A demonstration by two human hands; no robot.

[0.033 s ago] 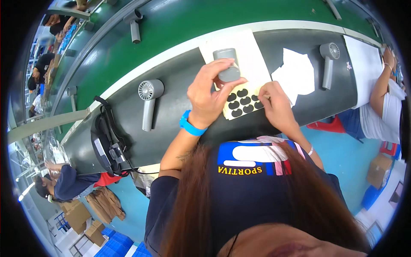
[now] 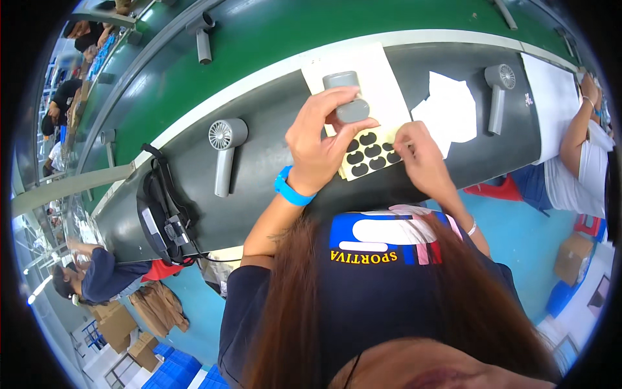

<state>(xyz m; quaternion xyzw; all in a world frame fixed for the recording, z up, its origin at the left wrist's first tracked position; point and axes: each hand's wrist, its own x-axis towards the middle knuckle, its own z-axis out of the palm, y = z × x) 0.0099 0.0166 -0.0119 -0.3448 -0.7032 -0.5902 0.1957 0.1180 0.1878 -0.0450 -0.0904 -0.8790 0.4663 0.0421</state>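
My left hand (image 2: 321, 146), with a blue band on its wrist, holds a small grey handheld fan (image 2: 346, 97) by its handle, above a cream sheet (image 2: 379, 68) on the grey worktable (image 2: 272, 149). Just below the fan lies a pale sheet of black oval stickers (image 2: 369, 155). My right hand (image 2: 421, 159) pinches the right edge of that sticker sheet with its fingertips. Whether a single sticker is between the fingers is hidden.
Two more grey fans lie on the table, one at the left (image 2: 223, 152) and one at the right (image 2: 497, 91). White paper pieces (image 2: 450, 110) sit between them. A green conveyor belt (image 2: 259, 52) runs behind. A black device with cables (image 2: 162, 214) hangs at the left edge. A co-worker's arm (image 2: 576, 136) rests at the right.
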